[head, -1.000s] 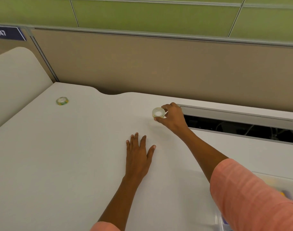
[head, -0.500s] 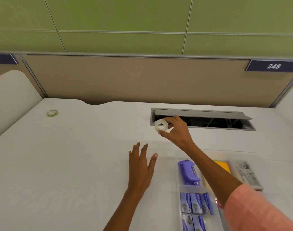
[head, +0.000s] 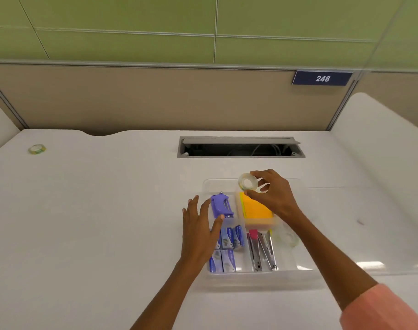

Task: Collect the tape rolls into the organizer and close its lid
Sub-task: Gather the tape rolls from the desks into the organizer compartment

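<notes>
The right hand [head: 273,196] pinches a clear tape roll [head: 247,183] over the organizer [head: 255,273]; it should lower it into the empty 3 o'clock compartment. The left hand [head: 198,231] rests open.

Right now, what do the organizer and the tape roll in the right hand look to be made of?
Organizer: looks like clear, glossy rigid plastic; the desk and contents show through its walls, and its rim catches glare.
Tape roll, pinched in the right hand: seems to be transparent adhesive film wound on a whitish core, with a loose tail sticking out. Whether the core is plastic or card, I cannot tell.
</notes>
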Demonstrator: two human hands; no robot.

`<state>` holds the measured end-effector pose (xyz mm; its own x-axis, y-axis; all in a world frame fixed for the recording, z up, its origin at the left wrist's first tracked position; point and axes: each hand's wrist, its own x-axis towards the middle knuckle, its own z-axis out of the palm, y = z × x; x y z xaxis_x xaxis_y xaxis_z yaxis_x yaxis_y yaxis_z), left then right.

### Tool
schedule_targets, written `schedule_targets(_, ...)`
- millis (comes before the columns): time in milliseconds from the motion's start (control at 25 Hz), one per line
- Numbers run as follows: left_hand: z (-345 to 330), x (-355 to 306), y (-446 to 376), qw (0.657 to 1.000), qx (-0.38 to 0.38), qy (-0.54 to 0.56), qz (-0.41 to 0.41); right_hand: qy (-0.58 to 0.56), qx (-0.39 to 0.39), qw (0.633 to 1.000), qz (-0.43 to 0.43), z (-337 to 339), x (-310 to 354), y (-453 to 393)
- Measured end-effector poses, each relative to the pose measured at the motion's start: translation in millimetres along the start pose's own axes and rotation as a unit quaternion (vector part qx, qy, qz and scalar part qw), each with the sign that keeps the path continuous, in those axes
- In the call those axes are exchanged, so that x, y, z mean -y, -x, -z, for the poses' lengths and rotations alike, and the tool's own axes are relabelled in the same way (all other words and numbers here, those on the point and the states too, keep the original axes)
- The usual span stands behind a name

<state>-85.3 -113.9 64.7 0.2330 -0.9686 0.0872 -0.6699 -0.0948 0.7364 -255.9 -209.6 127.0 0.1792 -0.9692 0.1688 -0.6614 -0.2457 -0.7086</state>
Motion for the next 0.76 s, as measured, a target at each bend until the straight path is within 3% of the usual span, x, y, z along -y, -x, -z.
schedule_targets(240,-25,-16,25,0.999,0.032,-0.008,0.013,-0.011,0.016,1.0,-0.025,56,-37,64)
schedule_targets(440,-31,-15,34,0.998,0.014,-0.06,0.009,0.009,0.034,0.998,-0.053,75,-63,102)
schedule_targets(760,-37,-12,34,0.994,-0.002,-0.111,0.015,0.075,0.149,0.977,-0.131,71,-81,115)
